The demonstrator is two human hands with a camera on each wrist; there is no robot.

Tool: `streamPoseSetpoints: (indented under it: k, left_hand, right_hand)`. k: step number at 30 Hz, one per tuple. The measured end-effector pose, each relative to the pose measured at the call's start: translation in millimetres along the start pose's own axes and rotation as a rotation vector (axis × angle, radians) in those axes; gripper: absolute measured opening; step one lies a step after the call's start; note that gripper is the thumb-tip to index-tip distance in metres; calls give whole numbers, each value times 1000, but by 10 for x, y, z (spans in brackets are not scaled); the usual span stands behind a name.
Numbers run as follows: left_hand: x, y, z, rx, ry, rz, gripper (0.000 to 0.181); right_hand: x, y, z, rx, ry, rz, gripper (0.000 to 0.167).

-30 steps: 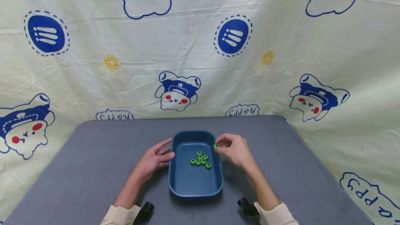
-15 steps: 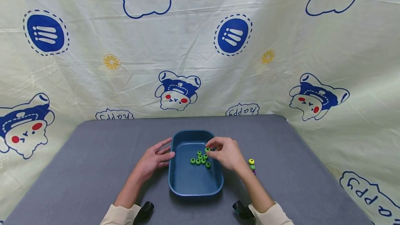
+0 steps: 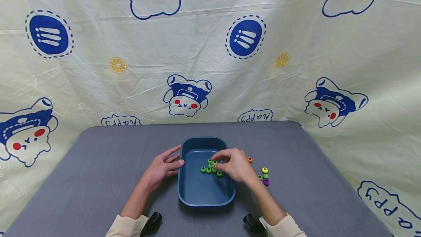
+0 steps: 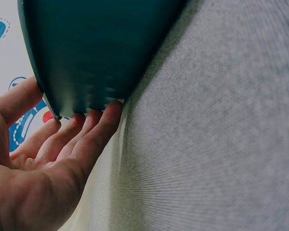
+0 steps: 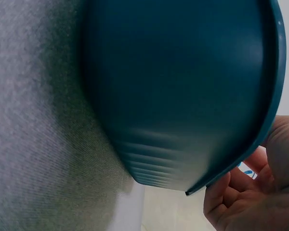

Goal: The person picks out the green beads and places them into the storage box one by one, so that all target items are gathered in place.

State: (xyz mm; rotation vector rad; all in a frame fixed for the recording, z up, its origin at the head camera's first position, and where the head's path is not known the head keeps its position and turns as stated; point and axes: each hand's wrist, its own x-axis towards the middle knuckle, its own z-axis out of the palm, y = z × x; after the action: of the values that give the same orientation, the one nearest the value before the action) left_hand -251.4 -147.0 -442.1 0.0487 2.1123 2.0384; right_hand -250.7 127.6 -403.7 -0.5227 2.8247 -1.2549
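Observation:
A blue rectangular tray (image 3: 206,193) rests on the table, with several green beads (image 3: 208,170) grouped on its floor. My left hand (image 3: 159,169) is at the tray's left side. In the left wrist view its straight fingers (image 4: 94,137) touch the outer wall, and the thumb is at the rim. My right hand (image 3: 235,164) reaches over the right rim and pinches a green bead (image 3: 215,162) between thumb and index finger, low among the other beads. In the right wrist view, the tray wall (image 5: 183,86) hides the fingertips and the bead.
Loose beads lie on the grey table (image 3: 289,193) right of the tray: an orange bead (image 3: 250,160), a yellow bead (image 3: 264,170), a purple bead (image 3: 266,182) and green beads (image 3: 265,176). A printed curtain (image 3: 210,54) hangs behind the table.
My right hand has carried the green bead from the tray's right rim leftward and down to the bead group. Beads beside the right forearm have come into view. The left hand stays put.

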Motion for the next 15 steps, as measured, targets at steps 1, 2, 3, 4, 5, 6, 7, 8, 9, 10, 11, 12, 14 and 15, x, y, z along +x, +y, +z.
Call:
streamPoseSetpoints:
  k: [1, 2, 3, 4, 5, 6, 7, 8, 9, 10, 11, 12, 14, 15]
  left_hand:
    - [2, 0, 0, 1, -1, 0, 59]
    - [3, -1, 0, 1, 0, -1, 59]
    - [3, -1, 0, 3, 0, 0, 59]
    - [4, -2, 0, 3, 1, 0, 59]
    - [5, -1, 1, 3, 1, 0, 59]
    - [5, -1, 2, 3, 3, 1, 60]
    - [3, 0, 2, 4, 3, 2, 60]
    - [3, 1, 3, 3, 4, 2, 60]
    - [2, 3, 3, 3, 4, 3, 60]
    - [2, 4, 4, 2, 6, 3, 60]
    - [1, 6, 5, 3, 6, 3, 60]
    - [1, 7, 5, 2, 6, 4, 60]
    - [0, 6, 4, 0, 6, 3, 60]
    - [0, 6, 3, 0, 5, 3, 60]
  right_hand:
    - [-1, -1, 5, -7, -5, -3, 16]
    - [-1, -1, 10, -13, -9, -7, 16]
    - [-1, -1, 15, -19, -15, -8, 16]
    - [-2, -2, 18, -23, -20, -9, 16]
    - [-2, -2, 22, -25, -25, -9, 15]
    - [-1, -1, 25, -26, -29, -8, 15]
    - [-1, -2, 27, -26, -33, -5, 15]
    - [-1, -2, 30, -26, -37, -1, 15]
    - [0, -2, 33, -26, -41, 1, 14]
    - [0, -2, 35, -26, -45, 3, 14]
    - [-1, -3, 36, -25, -49, 4, 14]
    - [-3, -5, 36, -25, -53, 7, 14]
    - [-7, -6, 36, -29, -59, 4, 14]
    - [-8, -7, 36, -32, -61, 1, 14]
